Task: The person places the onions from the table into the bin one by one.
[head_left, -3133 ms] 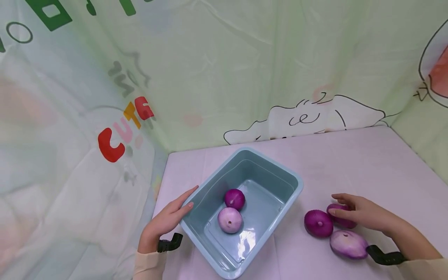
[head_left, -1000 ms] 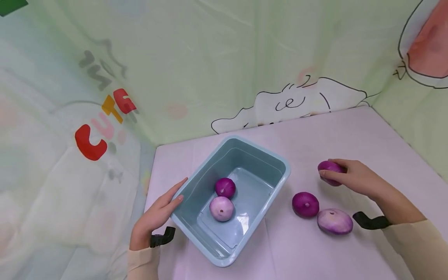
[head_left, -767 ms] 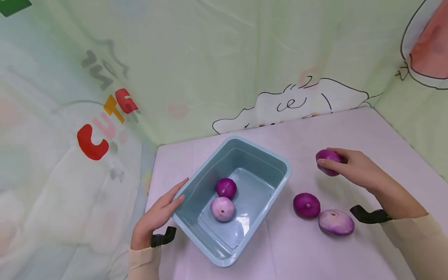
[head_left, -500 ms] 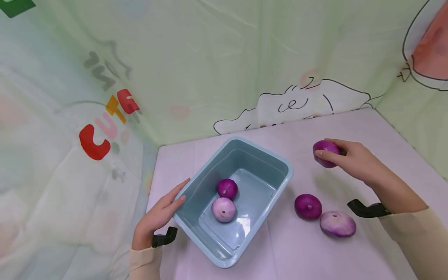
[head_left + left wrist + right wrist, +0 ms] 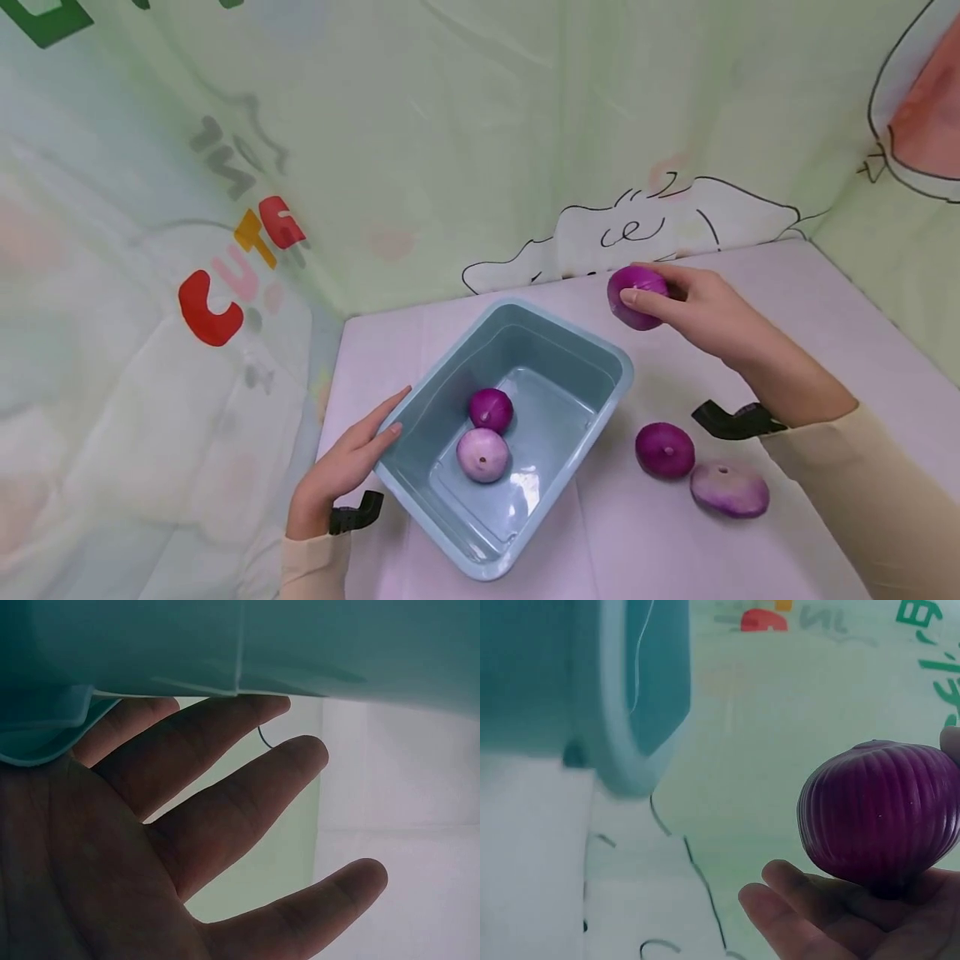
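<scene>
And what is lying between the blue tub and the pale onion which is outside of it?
In the head view, a dark purple onion lies between them, close beside the pale onion; from it to the blue tub, the table is bare.

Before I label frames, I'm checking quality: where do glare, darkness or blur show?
Head view: white glare on the floor of the blue tub; left wrist view: the left hand looks dark and underlit; right wrist view: the blue tub looks blurred, the held onion sharper.

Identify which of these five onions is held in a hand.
The raised purple onion, gripped in the right hand. Inside the blue bin lie a dark onion and pale onion; another dark one and another pale one rest on the table.
</scene>
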Demonstrator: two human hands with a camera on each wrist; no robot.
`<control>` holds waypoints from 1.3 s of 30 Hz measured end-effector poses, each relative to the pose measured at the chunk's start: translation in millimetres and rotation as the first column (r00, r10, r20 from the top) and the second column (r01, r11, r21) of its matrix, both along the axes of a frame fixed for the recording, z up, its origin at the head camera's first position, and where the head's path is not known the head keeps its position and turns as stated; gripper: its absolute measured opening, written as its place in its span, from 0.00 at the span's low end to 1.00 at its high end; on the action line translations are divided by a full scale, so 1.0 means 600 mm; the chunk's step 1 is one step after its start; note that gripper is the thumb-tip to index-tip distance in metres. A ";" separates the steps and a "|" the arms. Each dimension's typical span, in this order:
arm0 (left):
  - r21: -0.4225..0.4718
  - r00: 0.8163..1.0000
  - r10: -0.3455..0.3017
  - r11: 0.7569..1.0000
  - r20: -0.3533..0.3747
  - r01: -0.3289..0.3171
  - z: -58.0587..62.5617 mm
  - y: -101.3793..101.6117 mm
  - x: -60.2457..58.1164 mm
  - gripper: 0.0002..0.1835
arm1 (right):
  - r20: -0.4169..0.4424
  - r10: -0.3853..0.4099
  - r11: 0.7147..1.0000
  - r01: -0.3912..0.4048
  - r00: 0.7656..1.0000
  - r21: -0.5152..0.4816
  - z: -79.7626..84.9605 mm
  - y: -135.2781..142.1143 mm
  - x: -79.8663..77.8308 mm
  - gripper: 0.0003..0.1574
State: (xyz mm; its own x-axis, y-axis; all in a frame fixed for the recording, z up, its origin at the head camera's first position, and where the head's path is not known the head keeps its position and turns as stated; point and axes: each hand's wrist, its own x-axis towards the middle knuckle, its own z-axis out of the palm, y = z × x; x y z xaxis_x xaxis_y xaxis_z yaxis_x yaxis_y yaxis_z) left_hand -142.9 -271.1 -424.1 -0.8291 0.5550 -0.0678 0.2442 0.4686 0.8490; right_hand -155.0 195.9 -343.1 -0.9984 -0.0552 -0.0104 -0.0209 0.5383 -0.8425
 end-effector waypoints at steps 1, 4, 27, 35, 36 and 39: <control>0.000 1.000 0.001 1.000 -0.001 -0.001 -0.001 0.000 0.000 0.28 | -0.002 0.012 1.000 -0.012 1.000 -0.014 0.004 -0.008 -0.002 0.42; -0.002 1.000 0.004 1.000 -0.003 -0.004 -0.003 0.000 0.001 0.28 | -0.004 0.045 0.998 -0.045 0.999 -0.042 0.014 -0.031 -0.007 0.42; 0.001 1.000 0.000 1.000 -0.011 0.000 -0.004 -0.002 -0.001 0.28 | -0.001 0.320 0.947 -0.320 0.947 -0.016 0.019 -0.206 -0.086 0.32; 0.001 1.000 0.001 1.000 -0.014 -0.001 -0.050 -0.021 -0.021 0.28 | 0.079 0.381 0.919 -0.386 0.921 0.079 -0.025 -0.238 -0.107 0.28; 0.002 1.000 0.000 1.000 -0.011 0.000 -0.051 -0.021 -0.022 0.28 | 0.092 0.385 0.915 -0.393 0.918 0.088 -0.030 -0.240 -0.108 0.28; 0.001 1.000 0.000 1.000 -0.009 0.000 -0.050 -0.021 -0.023 0.28 | 0.119 0.401 0.902 -0.414 0.908 0.125 -0.045 -0.247 -0.115 0.28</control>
